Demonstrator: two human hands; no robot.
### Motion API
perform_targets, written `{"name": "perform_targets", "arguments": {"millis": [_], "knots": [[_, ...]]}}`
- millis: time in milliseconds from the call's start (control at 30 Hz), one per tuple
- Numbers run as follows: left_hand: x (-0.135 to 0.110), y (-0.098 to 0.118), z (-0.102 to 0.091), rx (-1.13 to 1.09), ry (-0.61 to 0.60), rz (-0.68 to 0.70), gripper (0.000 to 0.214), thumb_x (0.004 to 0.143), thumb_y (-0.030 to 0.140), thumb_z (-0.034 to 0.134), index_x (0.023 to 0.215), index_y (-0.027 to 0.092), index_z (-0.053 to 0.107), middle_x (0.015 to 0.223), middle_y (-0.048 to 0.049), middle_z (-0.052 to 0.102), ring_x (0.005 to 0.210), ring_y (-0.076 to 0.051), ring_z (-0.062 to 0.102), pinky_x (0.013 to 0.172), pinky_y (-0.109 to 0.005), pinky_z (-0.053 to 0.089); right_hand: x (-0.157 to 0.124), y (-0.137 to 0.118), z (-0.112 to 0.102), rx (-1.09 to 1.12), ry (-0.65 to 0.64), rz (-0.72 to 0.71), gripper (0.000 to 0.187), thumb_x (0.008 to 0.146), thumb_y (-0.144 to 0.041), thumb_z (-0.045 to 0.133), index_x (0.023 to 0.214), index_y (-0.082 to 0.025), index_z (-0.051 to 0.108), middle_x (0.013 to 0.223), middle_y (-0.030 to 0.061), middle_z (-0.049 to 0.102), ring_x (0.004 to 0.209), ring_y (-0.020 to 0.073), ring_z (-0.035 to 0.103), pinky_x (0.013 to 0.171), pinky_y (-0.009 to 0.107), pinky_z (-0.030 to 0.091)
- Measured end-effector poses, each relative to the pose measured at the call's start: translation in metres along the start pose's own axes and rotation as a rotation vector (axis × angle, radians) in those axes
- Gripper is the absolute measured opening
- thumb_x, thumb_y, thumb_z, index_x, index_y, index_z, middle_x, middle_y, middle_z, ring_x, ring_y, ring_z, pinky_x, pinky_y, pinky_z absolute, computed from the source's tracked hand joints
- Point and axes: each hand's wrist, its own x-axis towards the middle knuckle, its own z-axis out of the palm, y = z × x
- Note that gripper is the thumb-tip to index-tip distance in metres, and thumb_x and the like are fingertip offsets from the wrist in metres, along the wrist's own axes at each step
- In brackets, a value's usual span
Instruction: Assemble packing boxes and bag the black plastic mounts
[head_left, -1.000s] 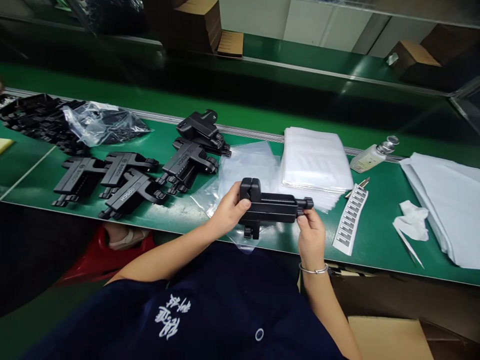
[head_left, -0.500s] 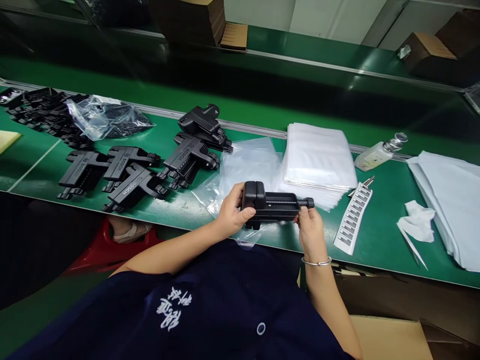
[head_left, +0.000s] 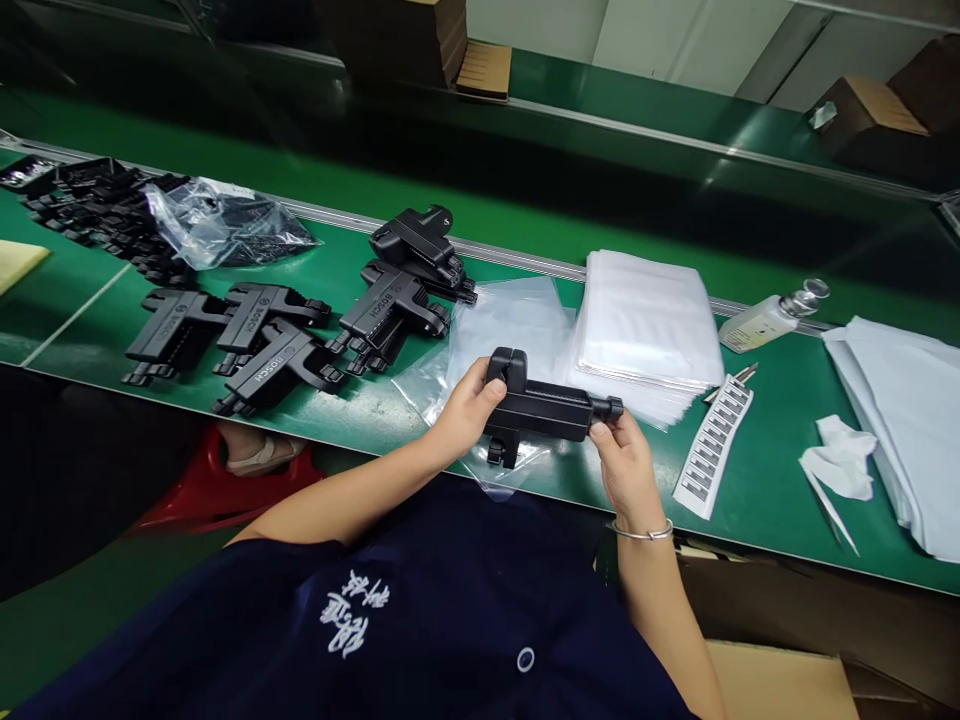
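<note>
I hold a black plastic holder part (head_left: 544, 410) sideways above the near edge of the green table (head_left: 757, 490). My left hand (head_left: 465, 410) grips its thick left end with the fingers wrapped round it. My right hand (head_left: 622, 455) pinches the narrow right tip. A clear plastic bag (head_left: 502, 330) lies flat under and behind the part.
Several identical black parts (head_left: 266, 345) lie to the left, with a bagged heap (head_left: 225, 225) behind them. A stack of white bags (head_left: 649, 320), a label strip (head_left: 716, 445), a small bottle (head_left: 772, 315) and white cloths (head_left: 900, 410) lie to the right. Cardboard boxes stand beyond the conveyor.
The black part has been turned about its long axis in both hands and tilted slightly. Both hands kept their grip.
</note>
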Motion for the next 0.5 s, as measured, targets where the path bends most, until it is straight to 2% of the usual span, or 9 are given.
{"name": "perform_targets", "arguments": {"millis": [133, 267, 400, 500], "knots": [[0.003, -0.005, -0.002, -0.042, 0.028, -0.044, 0.054, 0.083, 0.068, 0.055, 0.105, 0.018, 0.058, 0.094, -0.0046, 0.059, 0.089, -0.020, 0.055, 0.079, -0.031, 0.045, 0.001, -0.004, 0.006, 0.065, 0.008, -0.030, 0.030, 0.084, -0.041, 0.067, 0.108, -0.024, 0.065, 0.106, 0.0069, 0.066, 0.100, 0.0200, 0.061, 0.091, 0.039, 0.049], [0.000, -0.003, -0.005, 0.000, -0.004, 0.021, 0.059, 0.081, 0.071, 0.056, 0.106, 0.018, 0.055, 0.096, -0.0056, 0.060, 0.089, -0.021, 0.056, 0.078, -0.031, 0.046, 0.004, -0.004, 0.012, -0.028, 0.123, -0.072, 0.028, 0.084, -0.047, 0.065, 0.093, -0.021, 0.068, 0.092, 0.0051, 0.067, 0.090, 0.0192, 0.061, 0.084, 0.036, 0.050], [0.000, -0.002, -0.007, 0.012, -0.004, 0.071, 0.066, 0.074, 0.072, 0.063, 0.110, 0.018, 0.055, 0.097, -0.0058, 0.062, 0.088, -0.021, 0.058, 0.077, -0.032, 0.047, 0.008, -0.005, 0.018, -0.225, 0.223, -0.052, 0.044, 0.089, -0.058, 0.052, 0.082, -0.018, 0.067, 0.077, 0.0040, 0.065, 0.078, 0.0191, 0.059, 0.074, 0.033, 0.050], [0.009, -0.005, -0.010, -0.146, 0.095, -0.028, 0.060, 0.074, 0.070, 0.064, 0.104, 0.017, 0.059, 0.095, -0.0053, 0.065, 0.092, -0.022, 0.062, 0.079, -0.032, 0.049, 0.006, -0.010, 0.027, -0.245, 0.155, -0.101, 0.060, 0.096, -0.061, 0.028, 0.075, -0.019, 0.066, 0.076, 0.0049, 0.063, 0.079, 0.0199, 0.060, 0.077, 0.036, 0.050]]}}
